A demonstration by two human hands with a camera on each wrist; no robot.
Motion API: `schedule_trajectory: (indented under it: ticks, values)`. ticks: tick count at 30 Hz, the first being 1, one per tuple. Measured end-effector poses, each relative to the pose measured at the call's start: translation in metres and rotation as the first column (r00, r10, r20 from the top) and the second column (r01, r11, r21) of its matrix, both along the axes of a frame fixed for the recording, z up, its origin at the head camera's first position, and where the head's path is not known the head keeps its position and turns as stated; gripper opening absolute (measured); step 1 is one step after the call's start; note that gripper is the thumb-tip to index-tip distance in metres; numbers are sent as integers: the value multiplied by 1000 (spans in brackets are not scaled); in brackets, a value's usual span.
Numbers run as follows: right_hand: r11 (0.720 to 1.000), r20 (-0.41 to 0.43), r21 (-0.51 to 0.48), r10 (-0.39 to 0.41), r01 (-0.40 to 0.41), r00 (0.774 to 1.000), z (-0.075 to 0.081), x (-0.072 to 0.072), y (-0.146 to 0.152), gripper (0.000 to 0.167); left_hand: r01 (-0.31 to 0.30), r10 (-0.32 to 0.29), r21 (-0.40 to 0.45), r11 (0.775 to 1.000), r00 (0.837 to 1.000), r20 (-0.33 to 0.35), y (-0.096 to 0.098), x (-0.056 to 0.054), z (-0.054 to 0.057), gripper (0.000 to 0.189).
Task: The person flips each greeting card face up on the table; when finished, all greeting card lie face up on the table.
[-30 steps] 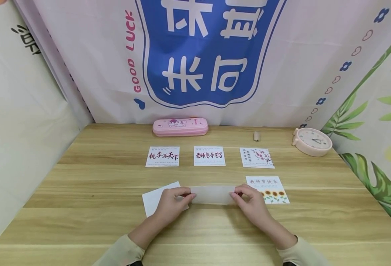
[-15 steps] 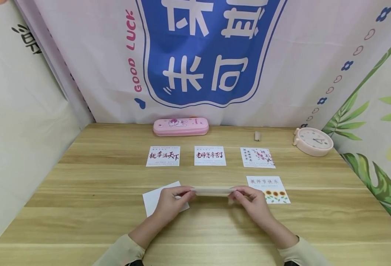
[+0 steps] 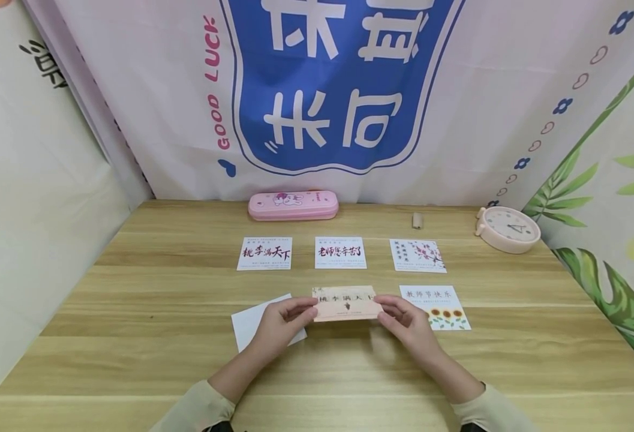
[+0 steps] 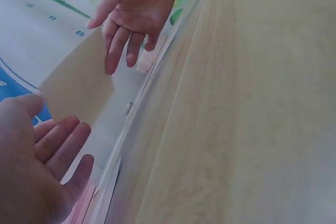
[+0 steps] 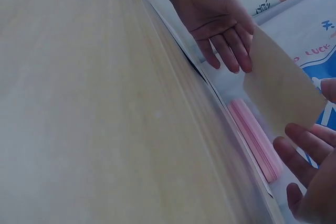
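A peach-coloured card (image 3: 347,306) with a line of printed characters is tilted up above the table, its printed face toward the head camera. My left hand (image 3: 277,324) pinches its left edge between thumb and fingers. At the opposite edge, my right hand (image 3: 412,327) pinches it the same way. Both wrist views show the plain back of the card (image 4: 79,82), raised off the tabletop. A blank white card (image 3: 245,323) lies askew, partly hidden by my left hand. Beside my right hand lies a sunflower card (image 3: 441,306), its left part partly covered.
Behind the hands, a card with red lettering (image 3: 264,254), a second red-lettered card (image 3: 340,253) and a blossom card (image 3: 418,257) form a row. Farther back are a pink pencil case (image 3: 293,206), a small beige block (image 3: 417,221) and a round clock (image 3: 508,230). A printed cloth hangs behind.
The held card has turned between my hands: its plain pale side narrowed to nearly edge-on, and now the printed peach face shows. Both hands have stayed almost in place, and the cards on the table have not moved.
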State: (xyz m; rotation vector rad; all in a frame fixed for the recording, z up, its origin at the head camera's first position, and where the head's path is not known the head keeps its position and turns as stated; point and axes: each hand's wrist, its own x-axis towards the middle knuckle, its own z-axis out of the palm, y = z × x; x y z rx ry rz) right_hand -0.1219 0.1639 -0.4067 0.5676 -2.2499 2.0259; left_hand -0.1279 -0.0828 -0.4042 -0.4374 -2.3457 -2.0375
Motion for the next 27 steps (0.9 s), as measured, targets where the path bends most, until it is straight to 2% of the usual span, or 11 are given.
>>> schedule_trajectory:
  ticks: [3,6,8,10,13,15,20,23,27]
  values:
    - [997,2,38,-63,63,998,-3,0,-1,21,4,-4,7,1000,999,39,3,5,10,24]
    - [992,-6,84,-96,96,995,-4,1,-2,24,3,-2,-11,1000,999,50,5,8,20,34]
    - [989,-2,107,-102,102,995,-3,2,-2,29,1,1,-21,1000,998,58,6,9,22,41]
    - [985,8,132,-112,110,994,5,5,-5,34,0,1,-21,1000,998,60,6,9,22,45]
    - [979,33,153,-139,132,990,16,9,-9,40,-1,2,-13,1000,998,58,6,9,21,47]
    - [976,27,163,-148,142,989,16,8,-10,41,-2,2,2,1000,998,60,5,6,14,48]
    - [980,21,161,-126,121,992,2,4,-6,44,-8,9,-29,1000,1000,19,3,-1,-6,48]
    - [983,38,159,-97,90,995,2,4,-5,48,0,-1,-66,998,1000,-19,3,-2,-7,49]
    - [987,72,154,-53,41,996,4,4,-6,55,21,-21,-80,997,1000,5,3,-1,-5,54]
